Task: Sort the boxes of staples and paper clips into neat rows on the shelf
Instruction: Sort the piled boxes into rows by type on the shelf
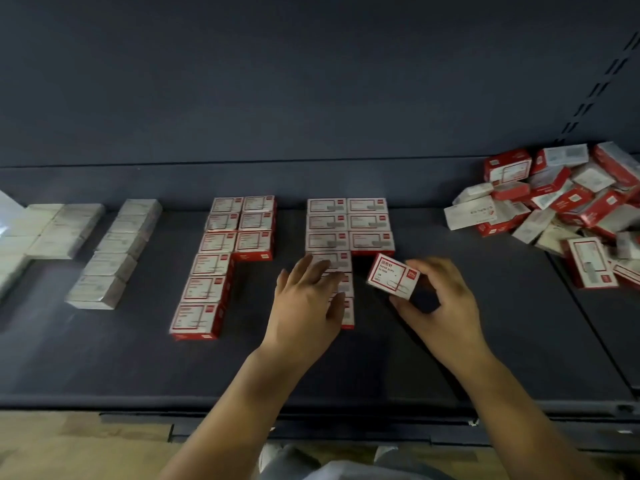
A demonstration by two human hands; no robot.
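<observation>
Red boxes under left hand

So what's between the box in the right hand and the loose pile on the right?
Head view: only bare dark shelf separates the box held by the right hand from the pile.

Held red-white box: label print present, too blurred to read.
</observation>
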